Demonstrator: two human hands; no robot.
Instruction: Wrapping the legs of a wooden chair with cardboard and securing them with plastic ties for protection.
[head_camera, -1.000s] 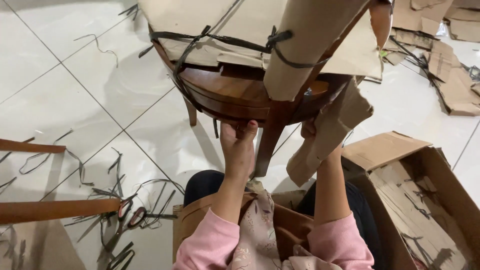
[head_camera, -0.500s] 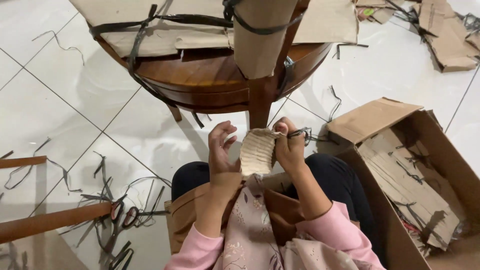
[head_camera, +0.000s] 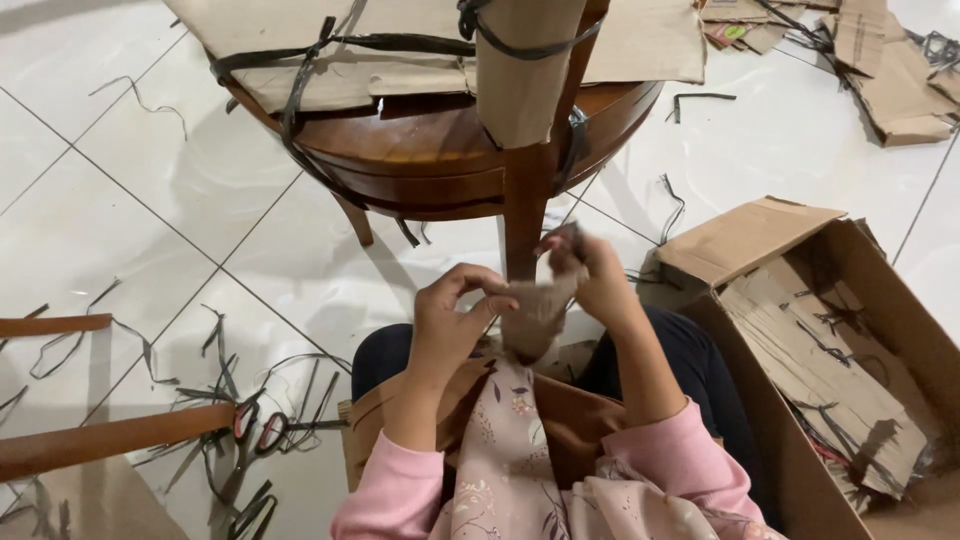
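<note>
I sit on the white tiled floor in front of a round wooden table (head_camera: 430, 150) partly wrapped in brown cardboard and black straps. My left hand (head_camera: 450, 325) and my right hand (head_camera: 595, 275) both grip a crumpled piece of brown cardboard wrapping (head_camera: 535, 310) just in front of the bare wooden table leg (head_camera: 525, 215). A cardboard sleeve (head_camera: 525, 70) bound by a black strap covers the leg higher up. More brown paper lies in my lap.
An open cardboard box (head_camera: 830, 340) holding cardboard scraps stands at my right. Red-handled scissors (head_camera: 255, 430) lie among cut black straps on the floor at left, beside wooden bars (head_camera: 110, 440). Flattened cardboard pieces (head_camera: 880, 60) lie at the far right.
My hands came down from the table's underside and leg, bringing the cardboard wrapping off the leg toward my lap. The view tilted slightly downward.
</note>
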